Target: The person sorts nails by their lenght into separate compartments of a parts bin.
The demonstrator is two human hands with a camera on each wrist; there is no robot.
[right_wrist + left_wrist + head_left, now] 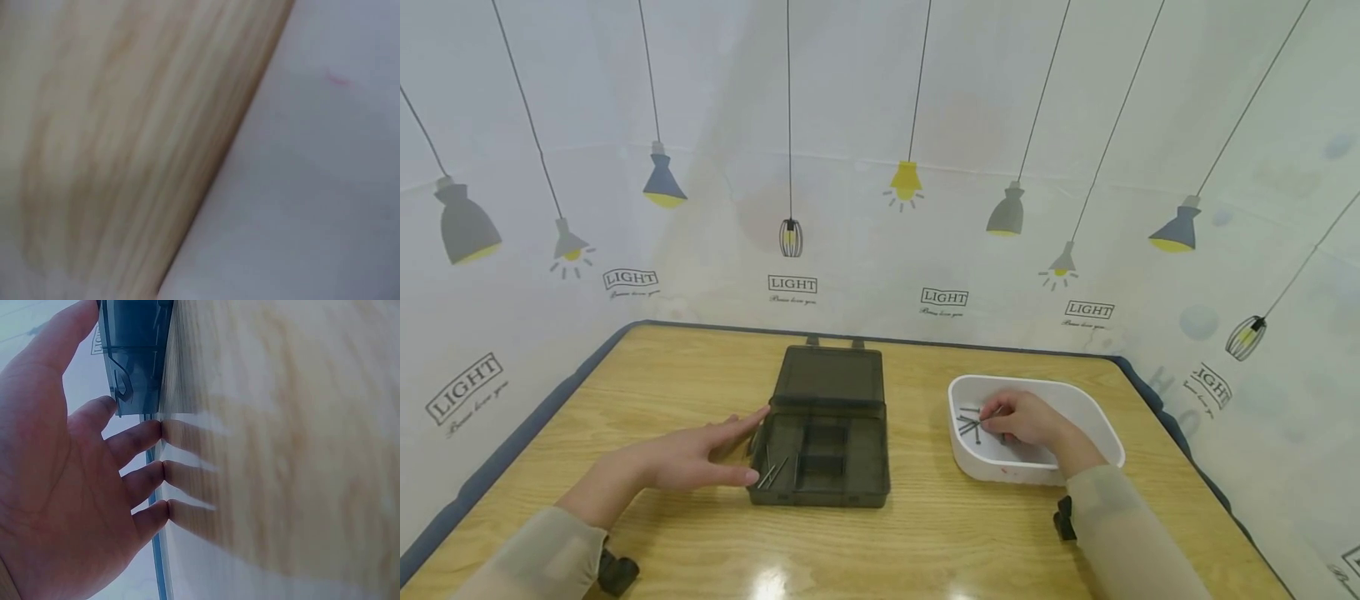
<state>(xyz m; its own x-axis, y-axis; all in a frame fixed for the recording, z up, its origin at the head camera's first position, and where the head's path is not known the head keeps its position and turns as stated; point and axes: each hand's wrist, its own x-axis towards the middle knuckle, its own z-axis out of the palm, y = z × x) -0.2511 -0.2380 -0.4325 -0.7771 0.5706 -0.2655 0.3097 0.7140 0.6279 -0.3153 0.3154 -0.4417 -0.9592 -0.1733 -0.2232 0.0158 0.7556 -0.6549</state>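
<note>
A dark see-through plastic box (867,454) lies on the table with its lid (829,375) swung back. Several thin metal pins (772,473) lie in its left part. My left hand (688,457) is spread at the box's left side, thumb and forefinger at its edge; in the left wrist view the other fingertips (161,472) rest on the table. My right hand (1026,418) reaches into a white bin (1097,421), fingers bent down beside several grey pins with small heads (970,423). I cannot tell whether a pin is between those fingers.
The wooden table (700,542) has a dark blue edge at the back and sides. A pale curtain (850,108) printed with lamps surrounds it. The bin's outer wall (300,187) fills much of the right wrist view.
</note>
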